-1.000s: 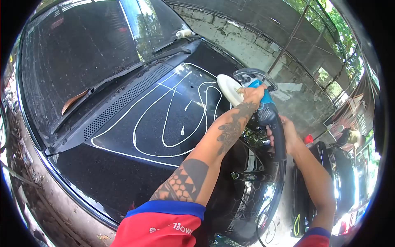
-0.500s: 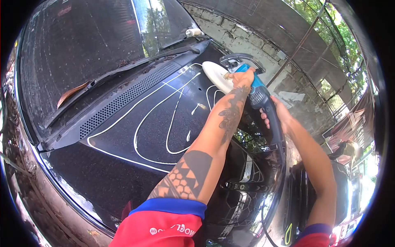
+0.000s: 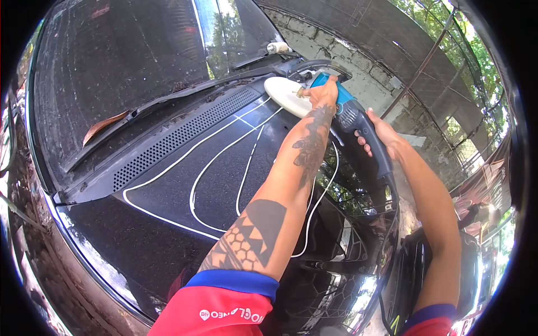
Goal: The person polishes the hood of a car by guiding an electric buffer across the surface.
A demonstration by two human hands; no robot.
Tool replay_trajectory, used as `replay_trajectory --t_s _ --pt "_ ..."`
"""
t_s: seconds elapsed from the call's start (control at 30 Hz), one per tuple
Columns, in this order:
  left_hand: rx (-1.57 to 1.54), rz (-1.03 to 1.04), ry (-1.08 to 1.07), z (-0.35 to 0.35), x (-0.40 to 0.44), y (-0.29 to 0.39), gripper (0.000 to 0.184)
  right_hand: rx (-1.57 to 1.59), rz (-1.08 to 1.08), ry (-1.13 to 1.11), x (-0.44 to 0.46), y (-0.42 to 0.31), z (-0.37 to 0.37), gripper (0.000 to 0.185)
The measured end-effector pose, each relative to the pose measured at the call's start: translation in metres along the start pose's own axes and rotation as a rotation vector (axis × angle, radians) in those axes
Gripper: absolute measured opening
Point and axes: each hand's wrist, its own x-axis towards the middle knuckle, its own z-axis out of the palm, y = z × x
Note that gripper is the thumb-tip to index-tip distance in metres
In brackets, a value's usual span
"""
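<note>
A blue and black electric polisher [image 3: 348, 115] with a round white pad [image 3: 284, 95] is in both my hands. My left hand [image 3: 325, 92] is closed around its front end, just behind the pad. Farther back, my right hand [image 3: 382, 134] wraps around the dark rear handle. The pad is tilted near the windshield corner of a black car hood [image 3: 162, 199], beside the upper ends of the white lines [image 3: 196, 185] looping across the paint. Whether the pad touches the hood, I cannot tell.
A wiper [image 3: 185, 92] and perforated cowl [image 3: 168, 148] run below the dusty windshield [image 3: 117, 61]. A white bottle [image 3: 277, 47] lies by its far corner. The polisher's black cord [image 3: 395, 207] hangs at the right. A block wall [image 3: 358, 64] stands beyond the car.
Both hands have carried the polisher toward the windshield base. The pad now sits closer to the cowl, and more of the white loop on the right side of the hood shows.
</note>
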Motion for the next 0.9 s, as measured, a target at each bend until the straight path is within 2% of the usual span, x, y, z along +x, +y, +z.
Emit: replay_trajectory --t_s 0.5,0.57,0.63,0.67,0.7,0.73,0.77,0.9 --pt "-0.069 -0.01 0.073 -0.065 -0.093 -0.002 0.102 -0.099 -0.017 -0.044 -0.094 0.003 0.022 0.075" --pt "-0.071 -0.022 0.058 -0.073 -0.101 -0.002 0.108 -0.1 -0.007 -0.038 -0.106 0.004 0.026 0.075" --pt "-0.104 -0.034 0.06 -0.077 -0.101 -0.006 0.131 -0.11 -0.072 -0.112 -0.112 0.006 0.026 0.073" --pt "-0.111 -0.046 0.038 -0.083 -0.106 -0.006 0.132 -0.098 -0.062 -0.117 -0.118 0.005 0.028 0.072" --pt "-0.244 -0.057 -0.004 -0.082 -0.101 -0.011 0.132 -0.114 -0.094 -0.136 -0.123 0.005 0.029 0.071" --pt "-0.301 -0.088 -0.058 -0.098 -0.131 -0.001 0.133 -0.126 -0.094 -0.131 -0.128 0.005 0.03 0.071" --pt "-0.35 -0.05 -0.064 -0.093 -0.119 -0.007 0.133 -0.143 -0.103 -0.134 -0.132 0.004 0.029 0.07" --pt "-0.325 -0.004 -0.034 -0.082 -0.108 -0.025 0.132 -0.189 -0.111 -0.099 -0.145 0.013 0.026 0.07"
